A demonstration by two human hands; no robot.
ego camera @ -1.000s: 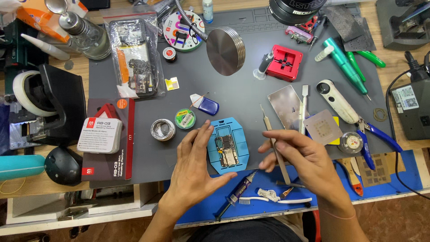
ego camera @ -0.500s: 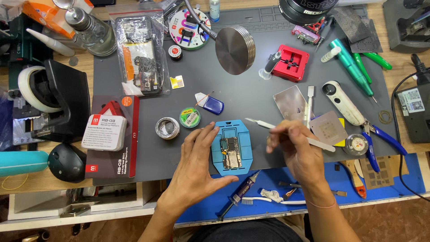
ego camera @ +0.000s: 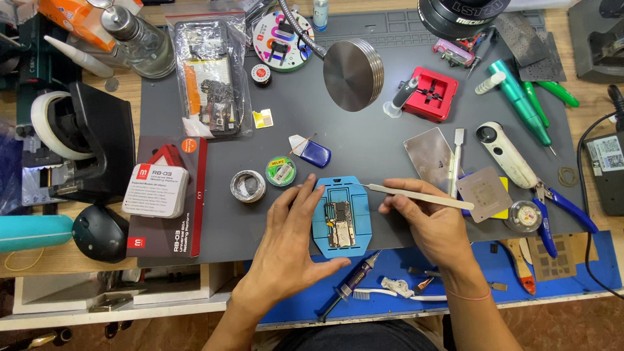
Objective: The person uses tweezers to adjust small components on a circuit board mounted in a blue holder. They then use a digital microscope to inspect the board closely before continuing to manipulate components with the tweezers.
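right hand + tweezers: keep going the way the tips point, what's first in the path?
The right hand holds tweezers pointing left, tips just above the blue holder. Straight on, they would likely cross its top edge and meet the left hand fingertips; height above is unclear.

The left hand (ego camera: 286,250) covers the left edge of the blue holder (ego camera: 341,218), and the parts on the circuit board (ego camera: 340,224) inside it are too small to tell. The right hand (ego camera: 432,227) hides the back end of the tweezers (ego camera: 416,194). The picture's top edge cuts off the black lamp (ego camera: 463,14).
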